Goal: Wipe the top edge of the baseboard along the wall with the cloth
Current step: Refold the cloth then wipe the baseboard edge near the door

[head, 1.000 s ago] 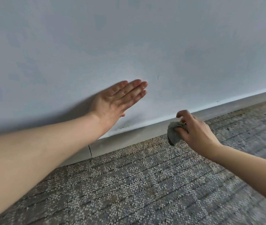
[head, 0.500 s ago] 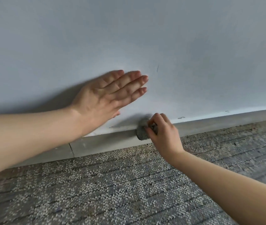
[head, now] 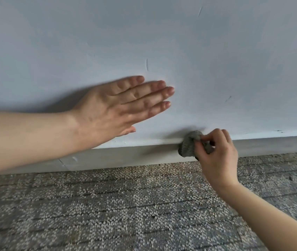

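Now right hand (head: 216, 156) pinches bunched cloth (head: 189, 144) against baseboard (head: 126, 156) top edge; left hand (head: 115, 109) lies flat, fingers straight, on wall (head: 144, 33) above baseboard.

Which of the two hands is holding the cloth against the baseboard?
The right hand: it pinches the grey cloth against the top edge of the baseboard. The left hand lies flat on the wall, holding nothing.
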